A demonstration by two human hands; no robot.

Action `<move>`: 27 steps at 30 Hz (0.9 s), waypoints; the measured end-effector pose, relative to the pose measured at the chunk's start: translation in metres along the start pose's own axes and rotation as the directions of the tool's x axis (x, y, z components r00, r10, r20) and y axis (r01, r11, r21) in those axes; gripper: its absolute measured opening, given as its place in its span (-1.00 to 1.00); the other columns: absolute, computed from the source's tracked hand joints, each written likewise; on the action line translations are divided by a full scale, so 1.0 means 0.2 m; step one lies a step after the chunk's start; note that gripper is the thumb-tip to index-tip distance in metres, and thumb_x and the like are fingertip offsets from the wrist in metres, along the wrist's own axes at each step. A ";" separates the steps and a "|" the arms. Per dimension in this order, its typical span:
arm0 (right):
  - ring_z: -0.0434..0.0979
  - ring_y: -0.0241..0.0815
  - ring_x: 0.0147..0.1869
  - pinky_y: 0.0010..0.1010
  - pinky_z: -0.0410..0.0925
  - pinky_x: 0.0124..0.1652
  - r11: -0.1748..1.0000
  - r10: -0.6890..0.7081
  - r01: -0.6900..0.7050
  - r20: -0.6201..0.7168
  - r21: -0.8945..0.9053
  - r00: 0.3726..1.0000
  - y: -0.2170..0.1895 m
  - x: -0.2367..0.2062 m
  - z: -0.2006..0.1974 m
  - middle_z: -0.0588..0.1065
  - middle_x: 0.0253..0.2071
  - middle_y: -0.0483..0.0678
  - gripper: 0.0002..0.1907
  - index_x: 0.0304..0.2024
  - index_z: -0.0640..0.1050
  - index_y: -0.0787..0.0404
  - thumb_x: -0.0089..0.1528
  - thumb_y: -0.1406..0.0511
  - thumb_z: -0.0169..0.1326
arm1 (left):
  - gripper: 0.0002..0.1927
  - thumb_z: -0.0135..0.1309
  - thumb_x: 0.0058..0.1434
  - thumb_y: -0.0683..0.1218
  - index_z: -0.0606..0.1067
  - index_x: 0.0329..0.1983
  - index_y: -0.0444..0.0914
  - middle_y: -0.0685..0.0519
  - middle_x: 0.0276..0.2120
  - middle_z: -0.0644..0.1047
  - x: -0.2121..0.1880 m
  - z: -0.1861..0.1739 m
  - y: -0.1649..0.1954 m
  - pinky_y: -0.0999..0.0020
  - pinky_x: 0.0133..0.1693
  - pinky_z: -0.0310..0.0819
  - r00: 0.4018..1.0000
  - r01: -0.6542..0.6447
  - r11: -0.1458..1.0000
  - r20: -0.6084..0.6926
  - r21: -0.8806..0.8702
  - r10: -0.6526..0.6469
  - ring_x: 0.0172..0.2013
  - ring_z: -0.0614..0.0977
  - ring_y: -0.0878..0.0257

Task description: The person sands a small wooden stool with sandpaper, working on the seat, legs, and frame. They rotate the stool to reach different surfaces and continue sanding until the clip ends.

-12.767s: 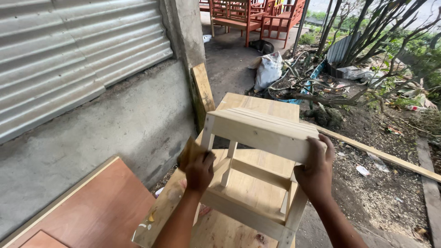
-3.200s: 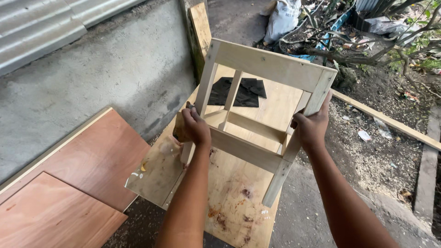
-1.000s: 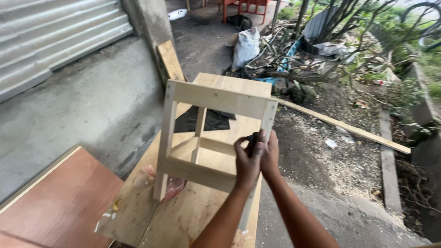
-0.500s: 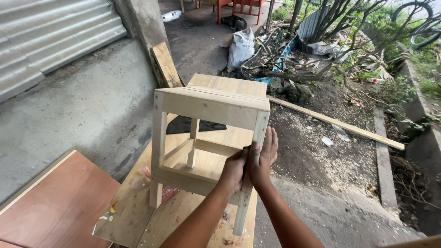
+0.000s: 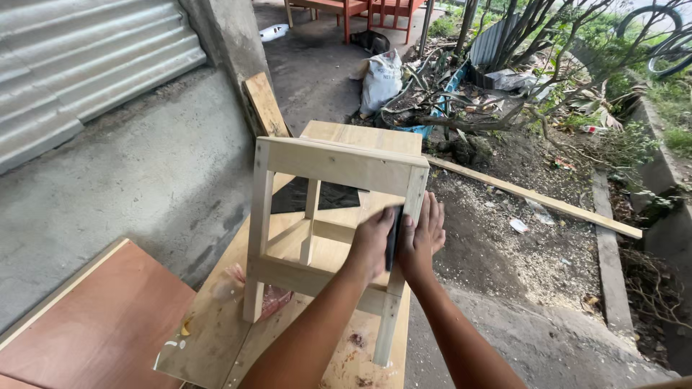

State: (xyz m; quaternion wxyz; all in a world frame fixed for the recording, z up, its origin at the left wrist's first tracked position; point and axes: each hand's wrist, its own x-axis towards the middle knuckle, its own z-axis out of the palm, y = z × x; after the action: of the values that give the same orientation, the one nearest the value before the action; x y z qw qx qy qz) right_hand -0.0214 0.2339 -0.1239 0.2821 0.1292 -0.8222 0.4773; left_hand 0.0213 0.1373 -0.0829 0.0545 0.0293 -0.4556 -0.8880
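A pale wooden stool (image 5: pixel 339 162) stands upright on a plywood sheet (image 5: pixel 216 331) laid on the ground. My left hand (image 5: pixel 371 241) and my right hand (image 5: pixel 424 238) are both at its near right leg, just below the seat rail. A dark flat object (image 5: pixel 393 238), too small to tell its kind, is pressed between my hands against that leg. My left hand wraps the leg from the inner side, and my right hand lies flat on the outer side with fingers spread.
A reddish-brown board (image 5: pixel 94 324) lies at lower left. Behind stand a concrete wall (image 5: pixel 144 166), a leaning plank (image 5: pixel 265 106) and a corrugated metal shutter (image 5: pixel 72 57). A long wooden strip (image 5: pixel 540 196), a white sack (image 5: pixel 380 75) and branches lie on the right.
Earlier I held the stool tilted in the air with a hand on each side. It now stands upright on the plywood, and both hands have come together on its near right leg.
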 end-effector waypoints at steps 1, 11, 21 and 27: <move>-0.23 0.12 0.70 0.32 -0.35 0.40 1.000 -0.013 0.013 0.008 -0.004 1.000 0.01 0.01 0.00 -0.06 0.63 -0.06 -0.32 0.55 0.06 0.08 0.42 0.05 -0.26 | -0.64 -0.01 0.54 0.00 0.55 0.09 -0.40 0.04 -0.19 0.60 0.00 0.01 -0.01 0.37 -0.15 0.52 0.996 -0.075 0.996 0.044 -0.042 0.076 -0.25 0.58 0.30; -0.15 0.03 0.38 -0.10 -0.08 0.33 0.582 0.128 -0.462 0.486 0.669 0.864 -0.14 0.06 -0.18 -0.07 0.63 -0.02 -0.27 0.59 -0.26 -0.10 0.45 0.06 -0.32 | -0.65 -0.04 0.40 -0.05 0.55 0.06 -0.40 -0.30 0.00 0.61 -0.44 0.01 -0.29 0.15 -0.01 0.56 0.801 -0.441 0.375 0.169 0.816 0.575 0.00 0.66 -0.18; 0.22 -0.10 0.48 -0.22 0.12 0.39 0.057 0.051 -0.626 0.624 0.778 0.780 -0.13 0.00 -0.24 0.13 0.54 -0.10 -0.33 0.52 0.07 0.07 0.42 -0.04 -0.43 | -0.30 0.04 0.34 0.07 0.24 0.42 -0.44 -0.32 0.41 0.23 -0.32 0.11 -0.15 0.10 0.25 0.34 0.664 -0.612 0.128 0.418 0.781 0.620 0.40 0.29 -0.20; 0.22 -0.02 0.51 -0.09 0.17 0.36 0.095 0.086 -0.650 0.644 0.754 0.760 -0.16 0.02 -0.25 0.16 0.52 -0.08 -0.38 0.51 0.10 0.08 0.40 0.12 -0.27 | -0.58 -0.15 0.51 -0.06 0.40 0.35 -0.29 -0.23 0.30 0.44 -0.39 0.02 0.00 0.22 0.11 0.54 0.787 -0.499 0.296 0.282 0.815 0.549 0.19 0.55 -0.01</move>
State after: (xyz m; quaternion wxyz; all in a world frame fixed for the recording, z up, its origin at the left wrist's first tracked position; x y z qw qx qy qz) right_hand 0.0081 0.2611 -0.0806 -0.1933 0.1597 -0.3811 0.8899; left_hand 0.0992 0.1509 -0.0807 0.3301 -0.0751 -0.8151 -0.4701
